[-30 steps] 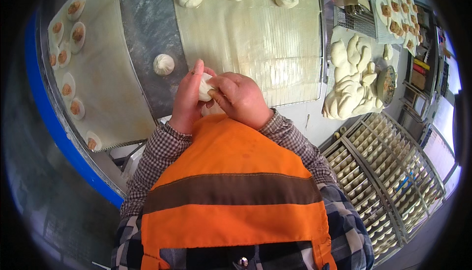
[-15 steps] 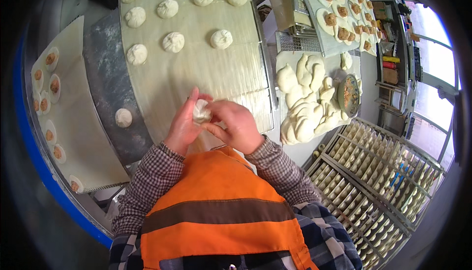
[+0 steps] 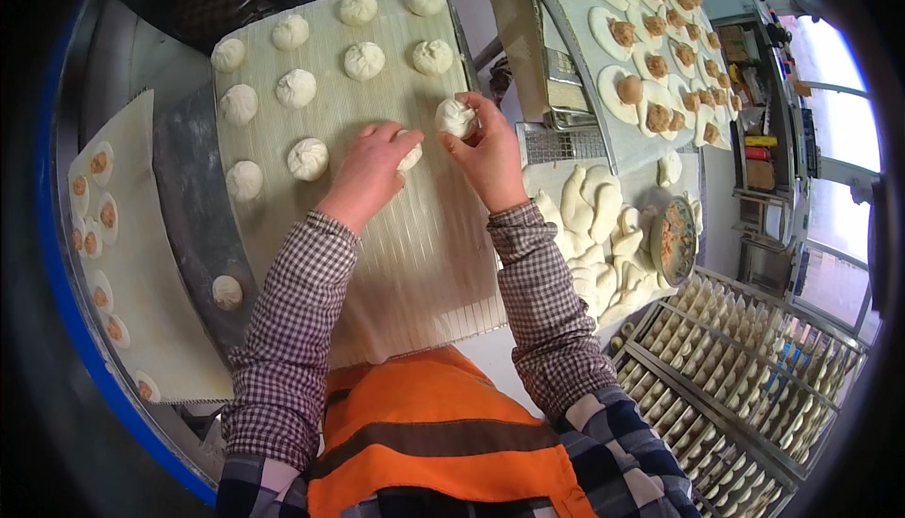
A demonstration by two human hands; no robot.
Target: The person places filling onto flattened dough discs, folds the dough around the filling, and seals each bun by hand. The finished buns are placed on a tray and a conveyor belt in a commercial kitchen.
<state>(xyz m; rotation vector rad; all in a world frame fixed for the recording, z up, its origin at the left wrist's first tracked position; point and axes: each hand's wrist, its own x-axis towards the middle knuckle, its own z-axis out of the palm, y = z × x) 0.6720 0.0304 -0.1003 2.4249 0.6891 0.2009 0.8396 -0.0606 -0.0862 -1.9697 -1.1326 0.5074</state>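
Observation:
My right hand (image 3: 492, 152) has its fingers and thumb around a pleated white bun (image 3: 456, 118) at the right side of the paper-lined tray (image 3: 415, 263). To its left, my left hand (image 3: 370, 171) is closed on another bun (image 3: 410, 153), which shows only in part past the fingers. Left of that hand sits a bun (image 3: 307, 159) with a gathered top. Further buns, such as this one (image 3: 364, 61), stand in rows across the far part of the tray.
At the left, a lined board (image 3: 170, 311) carries filled dough rounds. A single bun (image 3: 227, 292) lies on the dark floured surface. To the right are dough pieces (image 3: 594, 207), a bowl of filling (image 3: 674, 240), a tray of topped rounds (image 3: 613, 155) and a loaded rack (image 3: 735, 377).
Both hands have moved forward from near my apron to the tray. The bun they were shaping is now in my right hand, while my left hand has taken hold of one on the tray.

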